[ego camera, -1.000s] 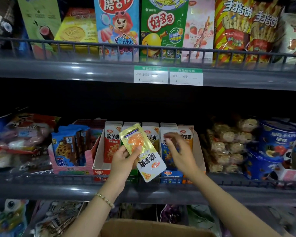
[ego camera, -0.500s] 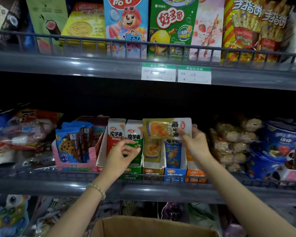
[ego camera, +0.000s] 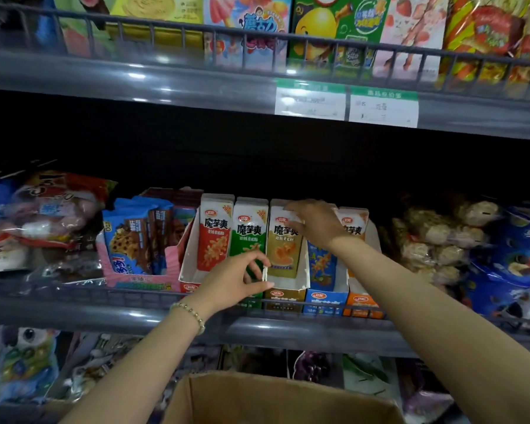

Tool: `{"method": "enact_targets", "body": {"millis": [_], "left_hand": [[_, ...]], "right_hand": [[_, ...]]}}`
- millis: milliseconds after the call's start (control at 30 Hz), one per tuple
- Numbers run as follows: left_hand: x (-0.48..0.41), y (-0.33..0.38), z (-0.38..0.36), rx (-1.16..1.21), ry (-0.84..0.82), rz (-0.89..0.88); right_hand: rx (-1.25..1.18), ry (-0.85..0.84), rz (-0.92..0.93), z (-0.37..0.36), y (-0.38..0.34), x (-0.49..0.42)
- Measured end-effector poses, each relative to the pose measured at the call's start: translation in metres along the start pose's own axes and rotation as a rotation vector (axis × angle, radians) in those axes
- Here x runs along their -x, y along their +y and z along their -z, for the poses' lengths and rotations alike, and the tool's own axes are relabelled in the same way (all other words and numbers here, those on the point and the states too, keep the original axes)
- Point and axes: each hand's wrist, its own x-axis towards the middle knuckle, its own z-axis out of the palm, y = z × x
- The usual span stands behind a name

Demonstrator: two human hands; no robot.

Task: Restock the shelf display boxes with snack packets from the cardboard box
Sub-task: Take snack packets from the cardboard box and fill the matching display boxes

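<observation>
Snack packet [ego camera: 283, 243] marked 魔芋爽, in gold display box [ego camera: 285, 293], right hand [ego camera: 315, 224] atop.

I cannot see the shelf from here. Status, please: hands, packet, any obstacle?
Hands: left hand pinches gold display box side wall; right hand holds yellow packet top. Packet upright in that box. Nothing blocking seen.

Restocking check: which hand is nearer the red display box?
Left. The left hand pinches a box wall just right of the red display box; the right hand grips the yellow packet farther right.
</observation>
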Motion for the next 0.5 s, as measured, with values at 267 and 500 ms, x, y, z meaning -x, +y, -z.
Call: {"method": "enact_targets", "body": {"millis": [267,500], "left_hand": [[-0.001,-0.002,-0.002,0.001,0.014,0.0],[0.009,-0.001,-0.01,-0.049,0.084,-0.007]], "right_hand": [[-0.041,0.068,-0.008,-0.018,0.008,-0.009],[-0.093,0.144,0.04,-0.018,0.008,0.024]]}}
